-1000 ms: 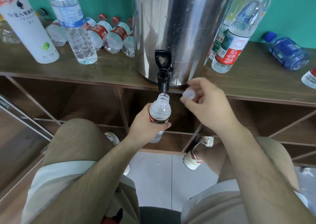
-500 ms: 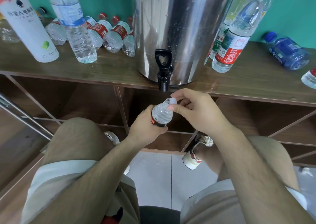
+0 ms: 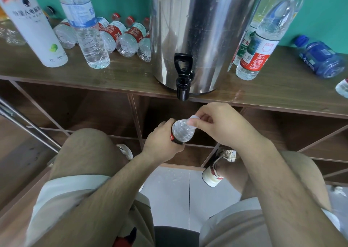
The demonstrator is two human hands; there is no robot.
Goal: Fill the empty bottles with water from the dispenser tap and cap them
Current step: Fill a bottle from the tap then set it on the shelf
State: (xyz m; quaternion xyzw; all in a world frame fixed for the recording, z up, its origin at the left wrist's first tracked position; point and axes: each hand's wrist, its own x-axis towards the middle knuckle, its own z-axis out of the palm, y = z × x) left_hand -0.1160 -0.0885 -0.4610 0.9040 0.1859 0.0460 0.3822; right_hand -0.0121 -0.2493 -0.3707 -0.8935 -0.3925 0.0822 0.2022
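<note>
Left hand [image 3: 160, 145] fingers wrap red-labelled bottle [image 3: 183, 134]; right hand [image 3: 224, 128] fingers pinch cap [image 3: 194, 117]. Green-labelled bottle [image 3: 245, 44] reads 农夫.

shiny steel dispenser [image 3: 203, 30] (wet), clear plastic bottle [image 3: 181, 132], wood shelf [image 3: 263, 94]

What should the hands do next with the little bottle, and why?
Probably twist the white cap tight: the right hand pinches it on the mouth of the small water bottle, which the left hand grips, and the bottle looks full.
</note>
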